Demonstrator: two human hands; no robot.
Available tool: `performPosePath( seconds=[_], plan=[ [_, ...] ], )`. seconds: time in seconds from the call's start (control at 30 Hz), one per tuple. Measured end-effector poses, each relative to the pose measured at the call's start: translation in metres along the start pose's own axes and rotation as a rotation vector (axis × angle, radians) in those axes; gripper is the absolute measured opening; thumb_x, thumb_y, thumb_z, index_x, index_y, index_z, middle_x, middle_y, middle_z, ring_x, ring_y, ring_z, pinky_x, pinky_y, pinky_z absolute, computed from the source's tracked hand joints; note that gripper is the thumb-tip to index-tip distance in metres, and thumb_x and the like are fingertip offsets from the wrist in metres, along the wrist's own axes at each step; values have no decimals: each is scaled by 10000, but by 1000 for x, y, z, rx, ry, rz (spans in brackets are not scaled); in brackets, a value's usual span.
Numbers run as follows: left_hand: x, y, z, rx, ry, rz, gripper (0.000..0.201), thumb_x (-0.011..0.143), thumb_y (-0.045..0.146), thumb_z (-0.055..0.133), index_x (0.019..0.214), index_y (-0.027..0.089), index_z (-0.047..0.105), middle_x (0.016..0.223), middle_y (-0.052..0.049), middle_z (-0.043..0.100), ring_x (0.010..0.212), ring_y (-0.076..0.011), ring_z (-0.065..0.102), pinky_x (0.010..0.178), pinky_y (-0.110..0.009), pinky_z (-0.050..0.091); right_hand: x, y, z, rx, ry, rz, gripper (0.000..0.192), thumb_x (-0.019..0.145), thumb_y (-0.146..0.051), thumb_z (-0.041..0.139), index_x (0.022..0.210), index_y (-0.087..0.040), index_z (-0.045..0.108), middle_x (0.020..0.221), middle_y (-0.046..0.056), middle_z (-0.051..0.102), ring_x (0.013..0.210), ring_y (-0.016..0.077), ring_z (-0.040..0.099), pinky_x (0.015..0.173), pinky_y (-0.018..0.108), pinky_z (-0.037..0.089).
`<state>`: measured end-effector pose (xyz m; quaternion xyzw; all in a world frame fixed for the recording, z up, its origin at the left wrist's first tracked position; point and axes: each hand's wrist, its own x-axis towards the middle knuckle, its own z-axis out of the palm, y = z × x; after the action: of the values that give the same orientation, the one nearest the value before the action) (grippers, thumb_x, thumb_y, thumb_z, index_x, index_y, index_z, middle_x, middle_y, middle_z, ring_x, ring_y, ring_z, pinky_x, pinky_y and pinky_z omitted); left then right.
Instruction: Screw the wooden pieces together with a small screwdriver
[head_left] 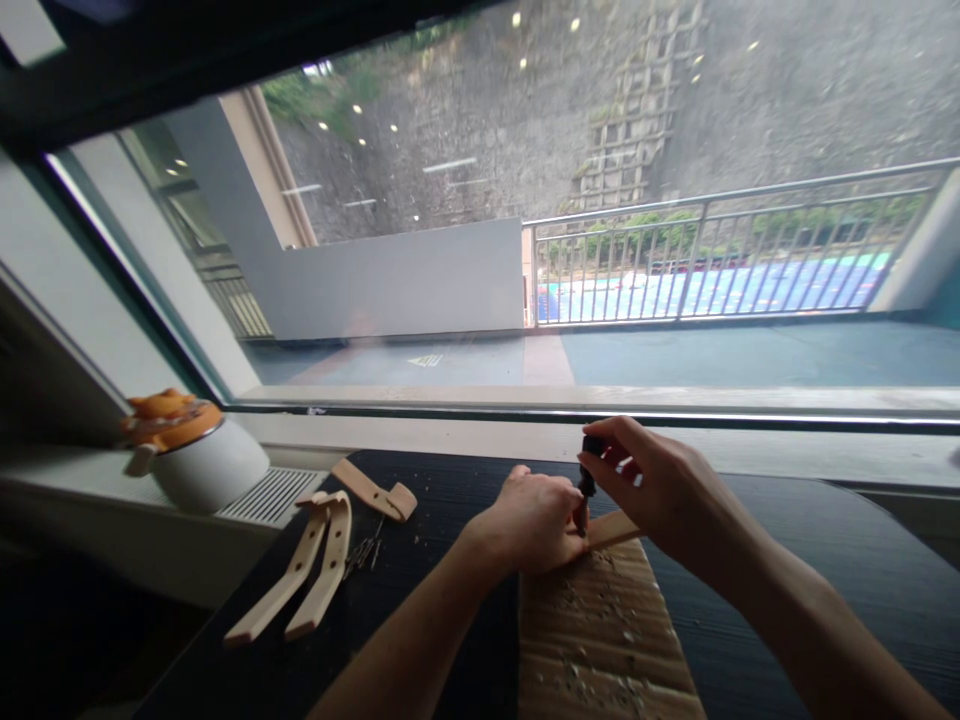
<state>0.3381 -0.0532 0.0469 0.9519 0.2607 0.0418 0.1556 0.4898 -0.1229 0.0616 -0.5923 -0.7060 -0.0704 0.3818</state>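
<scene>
My left hand (529, 520) presses down on a small light wooden piece (613, 529) that lies on a sheet of cardboard (604, 630) on the black table (817, 570). My right hand (660, 485) grips a small tool with a dark handle (589, 470), held upright with its tip at the wooden piece next to my left fingers. Wood shavings are scattered over the cardboard.
Two long curved wooden pieces (300, 570) and a shorter one (375, 490) lie on the table's left, with small nails or screws (364, 550) beside them. A white pot with an orange lid (191, 450) stands on the sill by a vent grille (270, 495). A large window is behind.
</scene>
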Motion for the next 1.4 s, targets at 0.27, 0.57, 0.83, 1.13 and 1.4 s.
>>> performPosePath(
  seconds=[0.27, 0.57, 0.83, 1.13, 1.4],
  plan=[
    [0, 0, 2, -3, 30, 27, 135, 760, 288, 581, 678, 183, 603, 712, 21, 660, 730, -181, 601, 876, -406, 370, -2, -8, -3, 13, -33, -82, 211, 906, -227, 545, 1106, -256, 606, 952, 9, 693, 620, 133, 622, 585, 275, 462],
    [0, -1, 3, 32, 32, 5, 126, 769, 307, 593, 729, 191, 626, 737, 11, 669, 712, -180, 606, 892, -428, 369, 0, 0, -1, 27, -1, -38, 144, 876, -265, 583, 1000, -204, 622, 856, 30, 666, 674, 167, 636, 581, 287, 477],
    [-1, 1, 2, 2, 43, 39, 145, 759, 276, 561, 648, 187, 586, 681, 23, 655, 674, -164, 593, 741, -318, 376, 0, -10, -6, 4, -18, -91, 209, 903, -214, 528, 1086, -204, 627, 1038, 48, 688, 728, 162, 658, 606, 285, 482],
    [-1, 0, 2, 25, 40, 31, 172, 776, 316, 570, 661, 191, 594, 669, 20, 646, 702, -184, 612, 803, -360, 379, 0, -8, -4, 73, -18, -74, 171, 911, -239, 550, 1063, -238, 630, 926, 8, 678, 682, 135, 630, 589, 261, 465],
    [-1, 0, 0, 40, 18, 9, 127, 761, 316, 598, 745, 200, 645, 739, 0, 679, 739, -198, 632, 848, -386, 398, 1, -4, -2, 25, 24, -24, 119, 883, -263, 568, 973, -199, 609, 840, 37, 688, 674, 170, 654, 584, 284, 488]
  ],
)
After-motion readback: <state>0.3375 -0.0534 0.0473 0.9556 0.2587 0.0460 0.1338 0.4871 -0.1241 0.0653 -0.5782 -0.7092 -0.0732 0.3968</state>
